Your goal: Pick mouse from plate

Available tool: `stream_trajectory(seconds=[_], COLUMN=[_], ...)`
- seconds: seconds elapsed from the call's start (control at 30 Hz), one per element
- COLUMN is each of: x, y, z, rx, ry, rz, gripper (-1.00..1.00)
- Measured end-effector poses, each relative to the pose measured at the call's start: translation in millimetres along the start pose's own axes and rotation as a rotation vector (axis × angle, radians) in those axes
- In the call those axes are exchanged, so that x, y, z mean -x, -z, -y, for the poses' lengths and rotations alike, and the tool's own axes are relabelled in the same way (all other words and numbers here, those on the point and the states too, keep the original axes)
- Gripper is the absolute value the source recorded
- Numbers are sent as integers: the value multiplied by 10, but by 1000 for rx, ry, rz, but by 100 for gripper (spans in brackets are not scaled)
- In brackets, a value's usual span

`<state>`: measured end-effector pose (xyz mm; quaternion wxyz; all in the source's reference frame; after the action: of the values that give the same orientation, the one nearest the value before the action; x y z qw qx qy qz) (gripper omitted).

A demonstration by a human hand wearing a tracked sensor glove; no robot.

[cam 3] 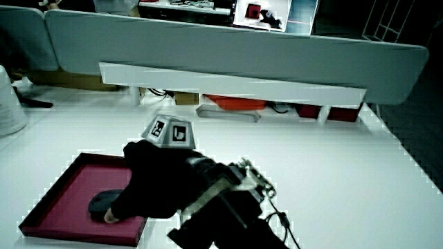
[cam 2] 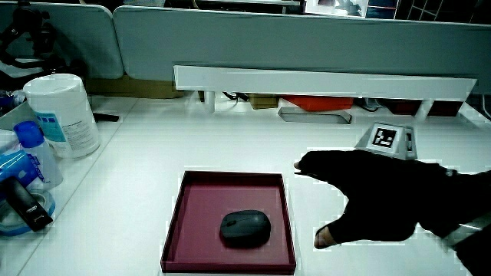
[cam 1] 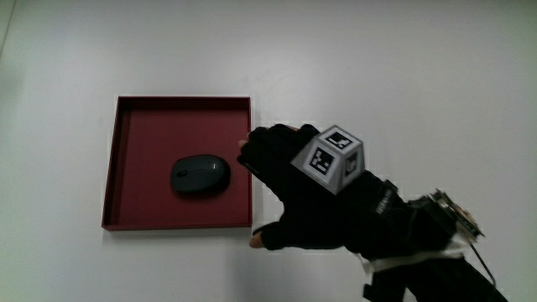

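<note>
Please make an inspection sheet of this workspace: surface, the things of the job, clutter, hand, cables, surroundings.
Surface: white table, mostly bare around the tray.
Job's things: dark grey mouse lies in the middle of a dark red square tray, not touched.
Clutter: in a side view, a white wipes canister, a blue-capped bottle and a black object at the table's edge.
Hand: gloved hand beside the tray, fingers spread at its rim, holding nothing; patterned cube on its back.
Cables: thin wires at the forearm device.
Surroundings: low grey partition with a white shelf under it.
</note>
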<state>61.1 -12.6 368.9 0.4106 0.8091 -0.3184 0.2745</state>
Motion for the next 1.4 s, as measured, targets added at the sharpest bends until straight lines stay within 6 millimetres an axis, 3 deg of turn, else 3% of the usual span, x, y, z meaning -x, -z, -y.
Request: stream_trajectory(seconds=[0.1, 0.47, 0.7, 1.13, 1.4], x=[-53, -68, -177, -360, -435], y=[13, 74, 213, 452, 557], z=[-175, -718, -1030, -1459, -1616], rx=[-44, -16, 17, 73, 75], ry=[28, 95, 140, 197, 211], rz=[100, 107, 110, 100, 84], gripper=[0, 0, 0, 0, 0])
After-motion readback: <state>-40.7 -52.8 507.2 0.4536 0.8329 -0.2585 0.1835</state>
